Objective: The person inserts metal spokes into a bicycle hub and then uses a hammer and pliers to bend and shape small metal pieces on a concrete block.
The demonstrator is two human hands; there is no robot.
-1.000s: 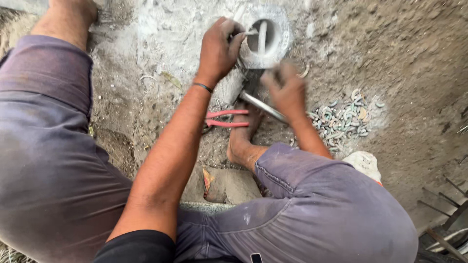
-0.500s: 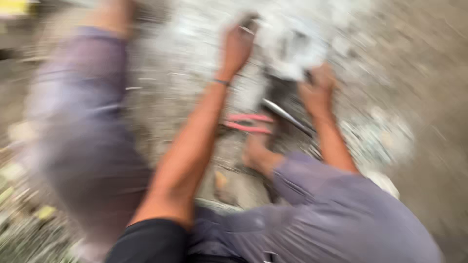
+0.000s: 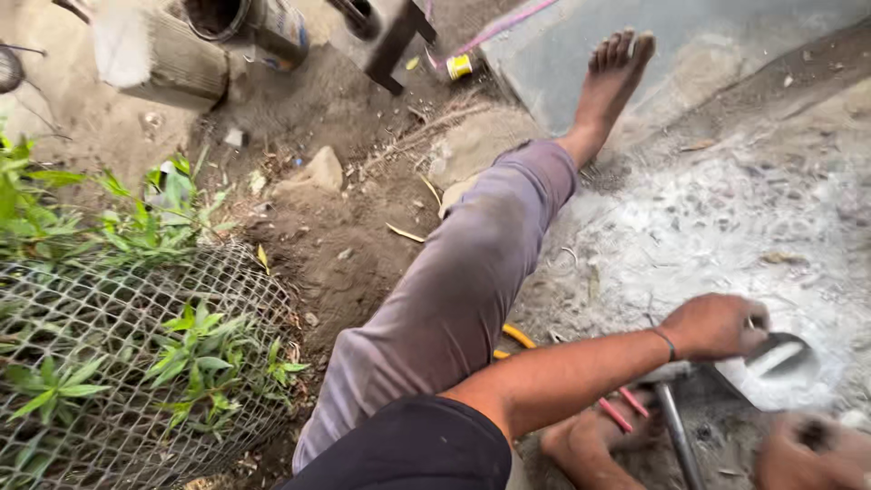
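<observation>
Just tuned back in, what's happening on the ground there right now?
A person sits on dusty ground, one leg stretched out toward a grey slab. The left hand grips the rim of a pale, round metal part lying on white-powdered ground. The right hand is blurred at the bottom edge, beside a metal rod; whether it holds anything cannot be told. Red-handled pliers lie by the folded foot. A wire mesh guard around green plants stands to the left.
</observation>
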